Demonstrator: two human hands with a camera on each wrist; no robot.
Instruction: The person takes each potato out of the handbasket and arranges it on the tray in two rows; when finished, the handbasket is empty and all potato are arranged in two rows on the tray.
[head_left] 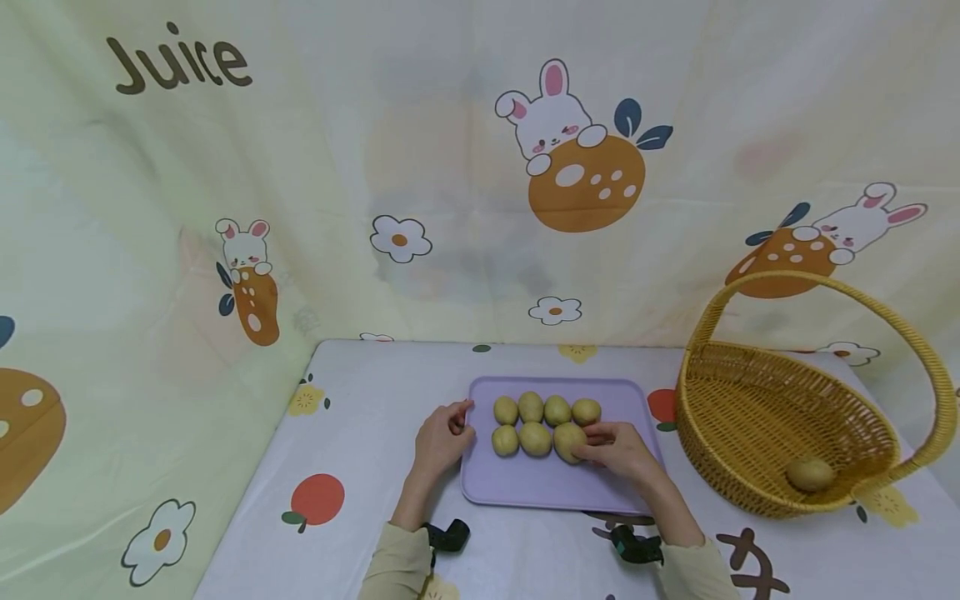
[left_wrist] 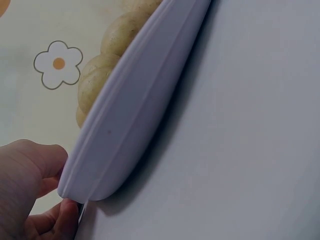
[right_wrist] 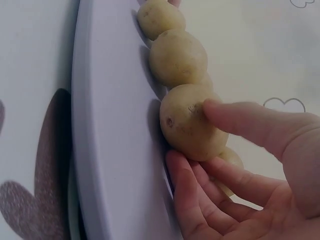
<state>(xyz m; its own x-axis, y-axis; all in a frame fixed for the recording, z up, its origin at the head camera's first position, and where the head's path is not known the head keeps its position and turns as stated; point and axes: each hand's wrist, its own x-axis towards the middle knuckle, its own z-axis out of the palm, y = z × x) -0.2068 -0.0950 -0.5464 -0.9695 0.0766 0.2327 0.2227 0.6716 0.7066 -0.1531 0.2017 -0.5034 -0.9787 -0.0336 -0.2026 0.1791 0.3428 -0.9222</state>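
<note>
On a lilac tray (head_left: 517, 486), several yellow potatoes (head_left: 536, 439) lie in two rows. My right hand (head_left: 620, 451) holds the potato (right_wrist: 192, 121) at the right end of the nearer row. Its thumb presses the skin from one side, while the fingers curl against the other, close over the tray's floor. At the tray's left side, my left hand (head_left: 442, 435) grips the rim, thumb on one side and curled fingers on the other, as the left wrist view shows. Part of the left fingers is hidden behind the rim.
A yellow woven basket (head_left: 712, 454) with a tall arched handle stands right of the tray, with one potato (head_left: 810, 474) inside. A printed cloth (head_left: 375, 533) covers the table, and a patterned curtain (head_left: 450, 125) hangs behind it.
</note>
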